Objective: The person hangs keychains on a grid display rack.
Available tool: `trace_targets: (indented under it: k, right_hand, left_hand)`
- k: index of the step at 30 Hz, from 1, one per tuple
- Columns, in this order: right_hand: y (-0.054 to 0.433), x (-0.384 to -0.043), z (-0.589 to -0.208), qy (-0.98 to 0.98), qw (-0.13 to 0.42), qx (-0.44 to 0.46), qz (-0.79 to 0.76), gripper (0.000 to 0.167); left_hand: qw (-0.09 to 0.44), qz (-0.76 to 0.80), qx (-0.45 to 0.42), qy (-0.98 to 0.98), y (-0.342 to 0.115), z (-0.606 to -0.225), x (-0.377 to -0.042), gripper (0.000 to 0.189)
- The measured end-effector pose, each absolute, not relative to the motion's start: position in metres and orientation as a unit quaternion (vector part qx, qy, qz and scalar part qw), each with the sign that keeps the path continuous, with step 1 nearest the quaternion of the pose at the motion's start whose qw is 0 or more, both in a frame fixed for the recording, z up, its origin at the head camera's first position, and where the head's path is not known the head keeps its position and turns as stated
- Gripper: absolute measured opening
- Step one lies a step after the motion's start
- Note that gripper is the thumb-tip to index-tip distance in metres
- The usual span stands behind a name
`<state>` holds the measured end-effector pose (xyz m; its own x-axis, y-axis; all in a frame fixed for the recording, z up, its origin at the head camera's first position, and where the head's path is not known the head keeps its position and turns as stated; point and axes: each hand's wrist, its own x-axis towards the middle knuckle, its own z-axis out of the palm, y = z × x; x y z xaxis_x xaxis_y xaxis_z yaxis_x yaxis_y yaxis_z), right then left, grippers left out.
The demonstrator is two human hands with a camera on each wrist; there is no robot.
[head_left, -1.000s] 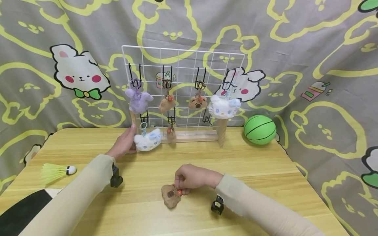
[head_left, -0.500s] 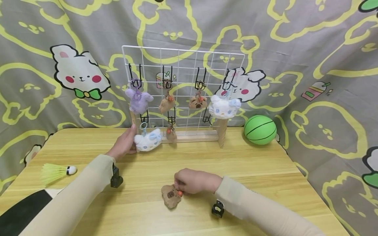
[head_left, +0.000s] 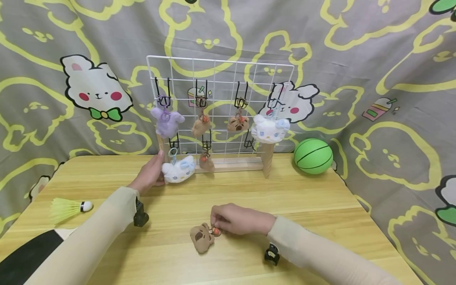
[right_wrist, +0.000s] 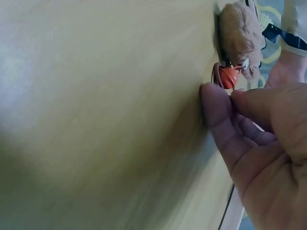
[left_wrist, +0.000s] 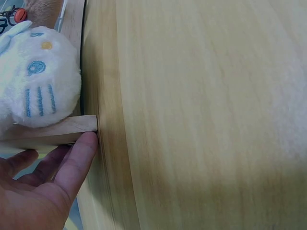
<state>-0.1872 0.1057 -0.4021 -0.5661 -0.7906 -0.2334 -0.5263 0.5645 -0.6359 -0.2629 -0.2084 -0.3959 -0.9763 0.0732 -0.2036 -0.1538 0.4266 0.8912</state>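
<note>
My right hand [head_left: 238, 219] pinches the ring end of a brown plush bear keychain [head_left: 202, 238] that lies on the table. An orange bell [right_wrist: 229, 76] hangs by its ring, close to the fingertips in the right wrist view. My left hand [head_left: 149, 171] rests against the outer side of the wooden foot [left_wrist: 62, 129] of a white wire rack [head_left: 218, 62], its fingers fairly straight. Just right of that hand hangs a white cat plush [head_left: 178, 170] with a blue bow. A purple plush [head_left: 167, 122], small brown plushes [head_left: 238, 124] and another white cat plush [head_left: 269, 130] hang from hooks.
A green ball [head_left: 313, 156] sits at the right rear of the table [head_left: 303, 206]. On the left lie a yellow shuttlecock [head_left: 69, 209] and a black paddle-like object [head_left: 30, 253], partly under the left sleeve. Patterned cloth [head_left: 117, 23] surrounds the table.
The brown bear keychain has shifted slightly left and turned, and its bell and ring now show more clearly. My right wrist has moved a little to the right. The left hand stays put.
</note>
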Motion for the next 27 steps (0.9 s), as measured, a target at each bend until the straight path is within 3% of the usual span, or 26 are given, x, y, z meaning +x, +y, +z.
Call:
trace_targets:
  k: [7,18,27]
  right_hand:
    - [0.115,-0.192,-0.408,0.820,0.284,-0.360,-0.344,0.013]
    - [0.126,-0.196,-0.411,0.820,0.207,-0.373,-0.382,0.012]
    - [0.133,-0.200,-0.416,0.768,0.248,-0.336,-0.485,0.017]
  left_hand:
    - [0.106,0.534,-0.024,0.838,-0.208,-0.395,-0.263,0.093]
    - [0.105,0.531,-0.027,0.840,-0.208,-0.394,-0.261,0.091]
    - [0.104,0.528,-0.031,0.842,-0.210,-0.394,-0.262,0.092]
